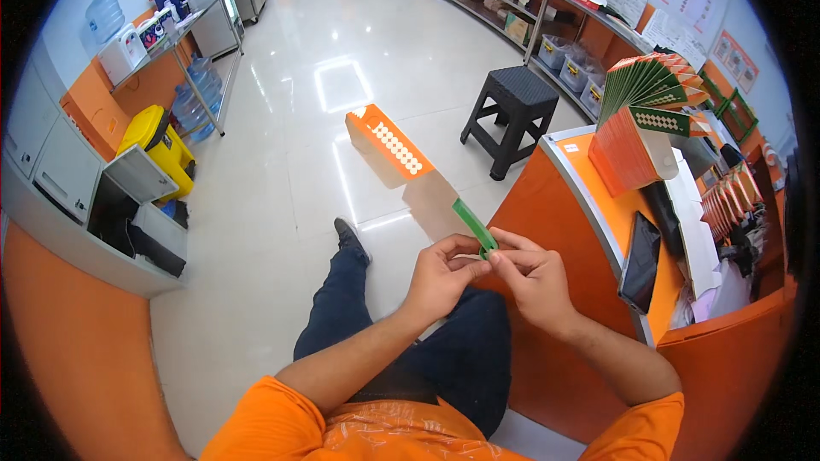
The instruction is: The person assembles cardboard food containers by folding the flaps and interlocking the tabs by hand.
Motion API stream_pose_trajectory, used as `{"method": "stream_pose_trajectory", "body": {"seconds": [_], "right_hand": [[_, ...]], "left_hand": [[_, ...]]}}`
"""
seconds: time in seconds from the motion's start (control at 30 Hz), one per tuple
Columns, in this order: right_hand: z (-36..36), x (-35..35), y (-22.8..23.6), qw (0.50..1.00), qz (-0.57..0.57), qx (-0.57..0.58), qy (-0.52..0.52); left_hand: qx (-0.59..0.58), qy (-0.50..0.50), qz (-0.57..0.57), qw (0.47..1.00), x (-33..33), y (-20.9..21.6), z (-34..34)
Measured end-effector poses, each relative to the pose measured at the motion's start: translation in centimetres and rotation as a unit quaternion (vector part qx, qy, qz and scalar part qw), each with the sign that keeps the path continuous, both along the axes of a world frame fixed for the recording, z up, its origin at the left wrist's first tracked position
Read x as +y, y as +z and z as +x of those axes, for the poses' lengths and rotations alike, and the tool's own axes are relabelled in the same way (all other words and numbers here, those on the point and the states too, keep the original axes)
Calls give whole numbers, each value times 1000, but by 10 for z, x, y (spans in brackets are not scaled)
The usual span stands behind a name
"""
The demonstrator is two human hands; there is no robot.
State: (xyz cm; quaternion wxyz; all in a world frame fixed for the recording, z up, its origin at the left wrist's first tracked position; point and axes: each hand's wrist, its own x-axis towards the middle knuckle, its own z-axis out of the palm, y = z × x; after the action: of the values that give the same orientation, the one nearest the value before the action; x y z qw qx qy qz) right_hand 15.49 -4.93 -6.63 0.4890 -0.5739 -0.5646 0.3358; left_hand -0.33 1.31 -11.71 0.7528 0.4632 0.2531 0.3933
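In front of my lap I hold a partly folded carton of thin cardboard. Its far end has an orange panel with white dots, the bare inside is greyish brown, and the near end is a narrow green flap. My left hand pinches this green end from the left, fingers curled round it. From the right, my right hand closes on the same end, its thumb near the left thumb. The fingertips partly hide the flap. The carton's far part tilts away to the upper left, over the floor.
At my right, an orange counter bears stacked folded cartons and a black phone. A black stool stands ahead. Along the left are grey lockers, one door open, and a yellow bin. Metal shelving lines the far right.
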Motion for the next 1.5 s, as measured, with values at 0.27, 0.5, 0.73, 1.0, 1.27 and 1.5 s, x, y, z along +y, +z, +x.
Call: {"method": "stream_pose_trajectory", "body": {"seconds": [0.27,0.5,0.73,1.0,1.27,1.5], "right_hand": [[4,4,5,999,-26,32,27],[4,2,-3,999,-7,7,41],[2,1,6,989,43,-142,23],[11,5,10,962,103,-254,0],[42,22,32,961,3,-261,-91],[53,30,30,978,-105,-164,-69]], "left_hand": [[-15,0,-28,999,-2,-1,-2],[0,15,-34,999,-5,2,0],[-57,0,-7,998,-5,-1,2],[59,18,97,993,-13,11,6],[293,-115,558,767,-12,65,-44],[327,-54,609,721,1,38,-52]]}}
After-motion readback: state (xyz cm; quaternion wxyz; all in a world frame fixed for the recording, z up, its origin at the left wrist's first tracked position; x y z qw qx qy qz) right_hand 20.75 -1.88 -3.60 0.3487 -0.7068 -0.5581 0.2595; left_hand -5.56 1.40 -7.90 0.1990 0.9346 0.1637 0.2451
